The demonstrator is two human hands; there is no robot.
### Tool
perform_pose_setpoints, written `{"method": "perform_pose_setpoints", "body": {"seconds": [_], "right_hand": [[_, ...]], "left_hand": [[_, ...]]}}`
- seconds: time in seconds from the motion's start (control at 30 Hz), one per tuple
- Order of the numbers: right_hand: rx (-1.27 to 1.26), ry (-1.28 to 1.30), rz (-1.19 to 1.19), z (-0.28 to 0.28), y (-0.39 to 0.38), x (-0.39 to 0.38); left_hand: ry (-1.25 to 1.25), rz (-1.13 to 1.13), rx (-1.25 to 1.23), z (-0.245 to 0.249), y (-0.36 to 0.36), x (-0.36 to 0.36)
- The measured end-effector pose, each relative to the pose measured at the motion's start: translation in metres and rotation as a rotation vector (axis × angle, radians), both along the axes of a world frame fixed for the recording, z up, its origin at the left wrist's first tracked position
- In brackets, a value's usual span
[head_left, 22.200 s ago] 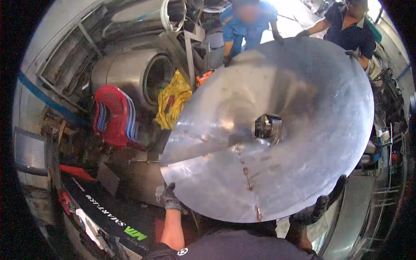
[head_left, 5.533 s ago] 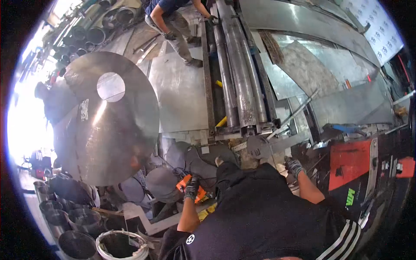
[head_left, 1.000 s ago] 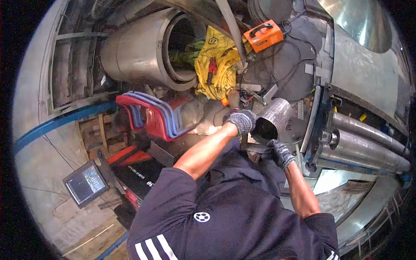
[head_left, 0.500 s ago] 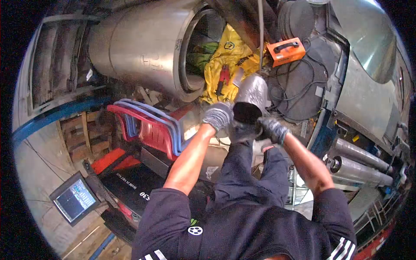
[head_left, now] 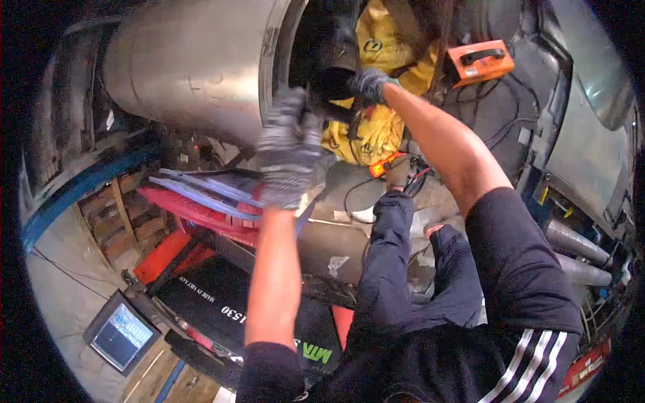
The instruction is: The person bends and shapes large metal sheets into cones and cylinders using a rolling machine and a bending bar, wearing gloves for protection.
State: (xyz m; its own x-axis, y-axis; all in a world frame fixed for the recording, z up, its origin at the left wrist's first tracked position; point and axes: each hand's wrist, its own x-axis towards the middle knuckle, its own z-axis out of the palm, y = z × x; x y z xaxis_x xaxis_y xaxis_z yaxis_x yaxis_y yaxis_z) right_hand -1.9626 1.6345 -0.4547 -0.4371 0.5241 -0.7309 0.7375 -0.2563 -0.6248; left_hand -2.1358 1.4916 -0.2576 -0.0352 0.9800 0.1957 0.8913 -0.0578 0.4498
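My right hand (head_left: 369, 84), in a grey knit glove, is closed on the rim of a short metal tube (head_left: 340, 62). The tube is tilted, its dark open end facing me, at the mouth of a large metal cylinder (head_left: 195, 80). My left hand (head_left: 290, 151), in a striped grey glove, is raised in front of the cylinder's rim. Its fingers are stretched out and blurred, with nothing visible in them. Beneath the tube lies a crumpled yellow cloth or bag (head_left: 369, 138). The inside of the cylinder is dark.
An orange box with a black handle (head_left: 481, 60) stands at the upper right, cables beside it. Stacked red and blue plastic chairs (head_left: 208, 208) are at the left, above a black machine (head_left: 262, 312) and a lit screen (head_left: 125, 336). Metal rollers (head_left: 581, 252) are at the right.
The tube has moved from in front of my legs up and left to the cylinder's mouth, held by my right hand. My left hand has come off it and moved left. The view has shifted.
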Motion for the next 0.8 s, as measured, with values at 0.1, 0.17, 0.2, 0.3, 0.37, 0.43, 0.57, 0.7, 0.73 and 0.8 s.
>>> {"method": "perform_pose_setpoints", "body": {"seconds": [0.1,0.17,0.2,0.3,0.37,0.43,0.57,0.7,0.73,0.8], "right_hand": [[0.272,0.083,0.27,-0.071,-0.034,0.0],[0.284,0.077,0.076,-0.149,-0.071,0.003],[0.39,-0.023,0.115,-0.136,-0.073,-0.002],[0.313,-0.141,0.092,-0.073,-0.071,-0.018],[0.354,-0.127,0.12,-0.066,-0.076,-0.029],[0.326,-0.127,0.203,-0.04,-0.071,-0.048],[0.314,-0.092,-0.082,-0.037,-0.058,-0.074],[0.366,-0.112,-0.032,-0.026,-0.057,-0.067],[0.293,-0.16,-0.068,-0.027,-0.058,-0.064],[0.215,-0.196,0.104,-0.036,-0.066,-0.059]], "left_hand": [[0.203,0.012,0.073,0.048,0.037,-0.051],[0.253,-0.084,0.239,0.033,0.086,-0.085],[0.269,-0.114,0.27,0.021,0.102,-0.093],[0.262,-0.146,0.303,-0.004,0.126,-0.101],[0.256,-0.162,0.293,-0.008,0.132,-0.105],[0.295,-0.176,0.289,-0.01,0.132,-0.11],[0.153,-0.163,0.254,-0.012,0.125,-0.104],[0.14,-0.116,0.165,0.003,0.12,-0.095],[0.266,-0.118,0.166,0.002,0.122,-0.093],[0.173,-0.136,0.2,-0.001,0.124,-0.095]]}}
